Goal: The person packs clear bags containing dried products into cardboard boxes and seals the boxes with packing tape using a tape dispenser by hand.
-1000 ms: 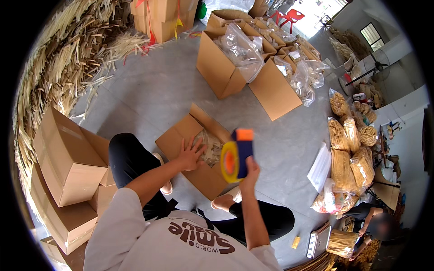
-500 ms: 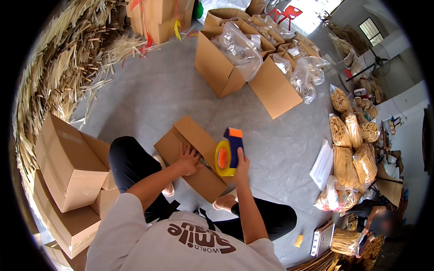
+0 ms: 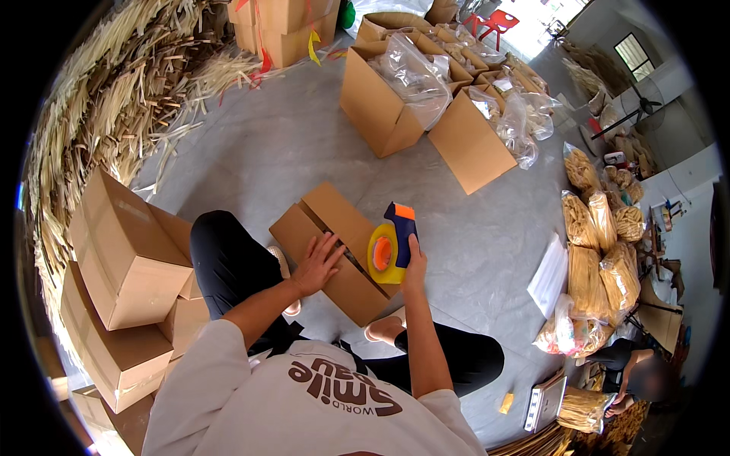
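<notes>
Box (image 3: 308, 239) on the floor (image 3: 236, 152), set between the person's shoes, left shoe (image 3: 293, 292) and right shoe (image 3: 385, 328). Long axis diagonal, upper left to lower right; top flaps folded in, with a narrow dark slit between them along that same diagonal. Lower-left flap (image 3: 346, 290) and upper-right flap (image 3: 346, 224) don't quite meet.

Left hand (image 3: 318, 266): palm down on the lower-left flap, fingers fanned apart, tips at the slit, pointing up and right. Nothing gripped.

Right hand (image 3: 416, 270): fingers curled round the tape gun (image 3: 404, 232), some hidden behind the handle, so can't tell each one. Tape gun is upright in view, over the box's right end; long axis runs roughly up-down, leaning slightly left at the top. Orange tip (image 3: 404, 211) is the far end, away from the body. Yellow roll (image 3: 374, 262) with orange core sits on the left side of the dark blue body. Contact between roll and box: can't tell.

Around: stacked boxes (image 3: 129, 289) by the left leg; open cartons (image 3: 471, 144) with clear plastic bags farther off; bagged tan strips (image 3: 585, 277) at right; scale (image 3: 544, 403) lower right, beside another person (image 3: 620, 365) with a tan bundle (image 3: 584, 410).
</notes>
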`<action>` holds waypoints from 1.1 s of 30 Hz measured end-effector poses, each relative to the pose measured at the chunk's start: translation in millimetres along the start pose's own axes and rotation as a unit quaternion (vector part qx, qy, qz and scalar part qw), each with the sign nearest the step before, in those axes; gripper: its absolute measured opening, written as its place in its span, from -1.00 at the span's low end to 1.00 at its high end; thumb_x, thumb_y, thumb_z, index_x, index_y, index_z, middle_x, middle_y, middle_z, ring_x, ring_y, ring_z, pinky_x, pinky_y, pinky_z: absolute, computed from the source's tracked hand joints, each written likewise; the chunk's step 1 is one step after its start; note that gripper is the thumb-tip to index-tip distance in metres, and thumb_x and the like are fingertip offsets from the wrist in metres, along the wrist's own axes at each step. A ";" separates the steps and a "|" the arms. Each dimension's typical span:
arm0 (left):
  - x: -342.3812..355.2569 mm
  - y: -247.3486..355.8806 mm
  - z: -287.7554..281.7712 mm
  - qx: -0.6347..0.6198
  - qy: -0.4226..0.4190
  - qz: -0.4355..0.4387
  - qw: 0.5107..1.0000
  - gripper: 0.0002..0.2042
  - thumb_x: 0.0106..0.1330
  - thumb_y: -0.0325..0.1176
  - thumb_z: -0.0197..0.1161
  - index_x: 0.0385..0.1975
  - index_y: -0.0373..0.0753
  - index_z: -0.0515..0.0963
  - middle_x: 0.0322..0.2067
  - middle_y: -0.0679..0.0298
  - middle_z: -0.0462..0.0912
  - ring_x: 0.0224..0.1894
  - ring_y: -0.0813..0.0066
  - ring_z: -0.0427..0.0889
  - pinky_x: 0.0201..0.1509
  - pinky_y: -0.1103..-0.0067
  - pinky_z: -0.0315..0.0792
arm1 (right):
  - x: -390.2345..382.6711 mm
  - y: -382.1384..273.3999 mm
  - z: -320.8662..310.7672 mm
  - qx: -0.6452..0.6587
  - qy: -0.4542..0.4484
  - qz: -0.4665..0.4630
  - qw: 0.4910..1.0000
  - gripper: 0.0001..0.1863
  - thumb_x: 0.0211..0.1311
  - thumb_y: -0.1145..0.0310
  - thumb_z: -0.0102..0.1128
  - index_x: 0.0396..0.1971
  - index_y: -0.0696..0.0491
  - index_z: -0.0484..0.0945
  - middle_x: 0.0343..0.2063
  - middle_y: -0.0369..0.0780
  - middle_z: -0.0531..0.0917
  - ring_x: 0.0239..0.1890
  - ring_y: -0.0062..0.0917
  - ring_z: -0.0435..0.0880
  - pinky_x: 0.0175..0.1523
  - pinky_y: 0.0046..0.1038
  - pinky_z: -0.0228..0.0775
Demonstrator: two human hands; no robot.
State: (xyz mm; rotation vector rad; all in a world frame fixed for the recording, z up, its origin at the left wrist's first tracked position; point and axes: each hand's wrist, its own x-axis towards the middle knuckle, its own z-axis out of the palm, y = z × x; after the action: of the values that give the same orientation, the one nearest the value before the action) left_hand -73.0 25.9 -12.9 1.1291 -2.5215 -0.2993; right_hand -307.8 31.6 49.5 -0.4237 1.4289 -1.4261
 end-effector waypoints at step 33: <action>10.7 -28.9 -13.9 -0.065 -0.082 0.188 0.976 -0.38 -0.13 -0.43 0.08 0.08 -0.34 0.21 0.20 0.09 0.11 0.27 0.22 0.05 0.30 0.30 -0.04 | 31.7 11.4 -73.2 0.204 0.025 0.111 0.972 -0.59 0.21 0.03 -0.16 -0.26 0.06 0.47 -0.46 -0.28 0.53 -0.51 -0.56 0.46 -0.43 -0.58 0.36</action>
State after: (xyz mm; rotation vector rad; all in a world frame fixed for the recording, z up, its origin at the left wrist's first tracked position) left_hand -54.4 -1.8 -7.3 0.5802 -2.7448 -0.4621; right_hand -376.3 46.7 9.7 0.0321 1.1408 -1.5037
